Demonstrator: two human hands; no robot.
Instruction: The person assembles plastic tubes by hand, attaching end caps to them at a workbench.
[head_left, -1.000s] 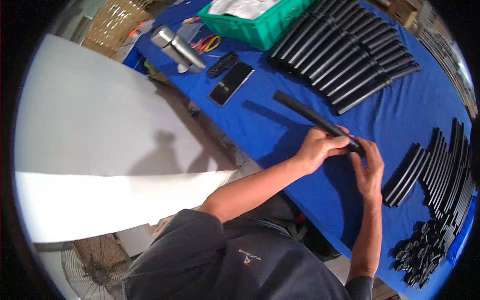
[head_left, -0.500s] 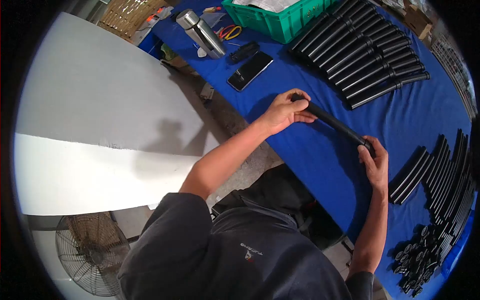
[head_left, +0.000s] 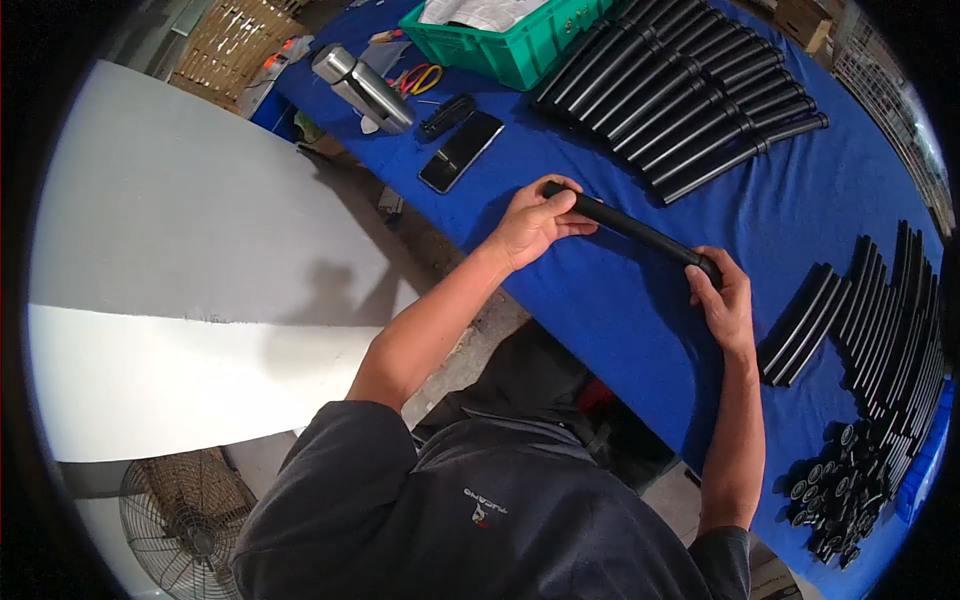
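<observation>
A black tube (head_left: 640,231) is held at a slant over the blue cloth, between both hands. My left hand (head_left: 533,224) is closed around its upper left end, with the thumb on top. At the lower right end, by a thicker dark collar, my right hand (head_left: 726,302) grips it between thumb and fingers. Beyond the hands lies a row of black tubes with collars (head_left: 690,92), side by side. To the right of my right hand are thinner black rods (head_left: 800,325) in bundles and a heap of small black ring-like caps (head_left: 835,490).
Along the far edge of the blue-covered table (head_left: 600,310) stand a steel flask (head_left: 365,90) and a green crate (head_left: 500,50) with paper in it. A smartphone (head_left: 461,151), a dark object and yellow-red-handled scissors (head_left: 420,79) lie nearby. A fan (head_left: 190,525) is lower left.
The camera view has shifted, so the table things appear farther left. Both hands keep their hold on the tube, with little visible change in grip.
</observation>
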